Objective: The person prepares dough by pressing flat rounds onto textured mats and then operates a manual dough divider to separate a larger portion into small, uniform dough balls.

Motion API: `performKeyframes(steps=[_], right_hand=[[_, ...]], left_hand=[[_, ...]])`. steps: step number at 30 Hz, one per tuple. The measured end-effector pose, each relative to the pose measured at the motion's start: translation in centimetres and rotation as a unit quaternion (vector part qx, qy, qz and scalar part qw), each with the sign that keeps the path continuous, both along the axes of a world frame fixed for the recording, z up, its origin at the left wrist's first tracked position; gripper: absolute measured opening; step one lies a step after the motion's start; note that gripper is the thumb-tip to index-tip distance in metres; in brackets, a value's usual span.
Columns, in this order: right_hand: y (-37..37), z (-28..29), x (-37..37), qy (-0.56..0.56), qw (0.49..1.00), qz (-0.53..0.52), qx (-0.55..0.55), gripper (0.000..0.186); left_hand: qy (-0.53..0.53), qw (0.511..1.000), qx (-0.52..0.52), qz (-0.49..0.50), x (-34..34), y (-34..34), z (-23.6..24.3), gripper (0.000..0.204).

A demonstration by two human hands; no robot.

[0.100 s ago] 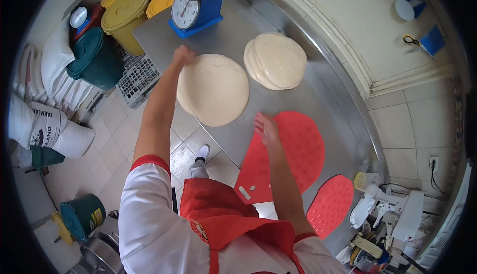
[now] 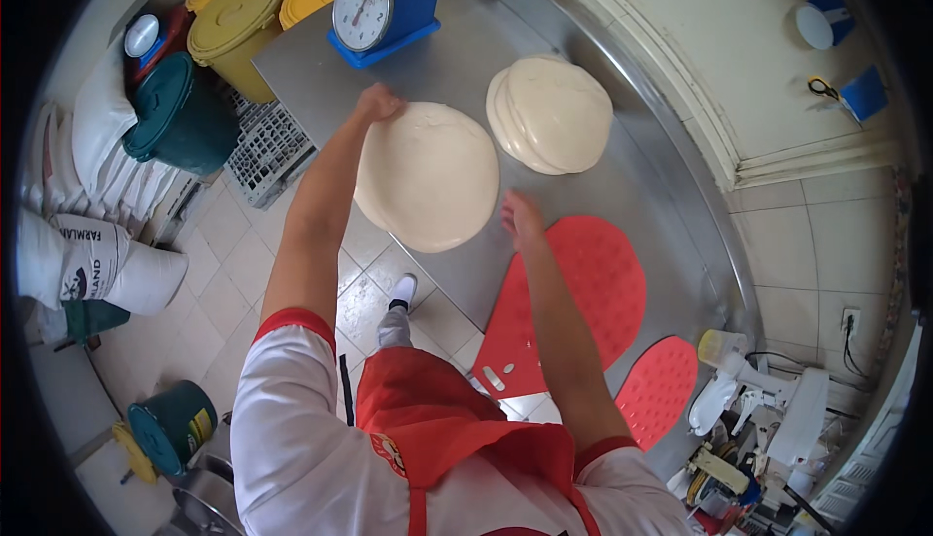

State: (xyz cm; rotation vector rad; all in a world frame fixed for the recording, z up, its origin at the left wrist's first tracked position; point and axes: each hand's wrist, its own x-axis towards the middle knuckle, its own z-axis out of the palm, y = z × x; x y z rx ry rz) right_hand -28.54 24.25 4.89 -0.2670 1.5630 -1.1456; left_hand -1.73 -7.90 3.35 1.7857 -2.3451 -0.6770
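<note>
Looking soft and weighty, dough [image 2: 432, 176] best held from beneath is touched by the left hand [image 2: 379, 103], grip unclear, the right hand [image 2: 522, 217] free.

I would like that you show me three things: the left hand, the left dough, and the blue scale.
Left hand [image 2: 378, 103]: head view, on the back of the hand.
Left dough [image 2: 429, 178]: head view, on the middle of its top surface.
Blue scale [image 2: 410, 15]: head view, on its blue body.
</note>
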Motion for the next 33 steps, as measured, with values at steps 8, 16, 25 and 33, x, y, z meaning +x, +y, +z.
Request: performKeyframes(steps=[8,16,25,33], right_hand=[[-6.9,-4.7,0.0,-0.028,0.996,-0.050,0.067,0.027],[-10.5,-4.9,2.0,0.500,0.861,0.093,0.020,0.041],[-5.1,-1.5,10.1,0.221,0.961,-0.152,-0.061,0.059],[5.2,1.3,17.8,-0.398,0.842,-0.348,0.107,0.052]], left_hand=[[0.006,0.982,0.124,-0.140,-3.2,1.9,-1.8,0.047],[-0.015,0.997,-0.053,0.048,3.0,9.3,2.5,0.054],[0.097,0.989,0.068,0.088,3.4,11.9,-0.3,0.058],[0.037,0.981,0.189,-0.029,3.8,13.6,3.4,0.060]])
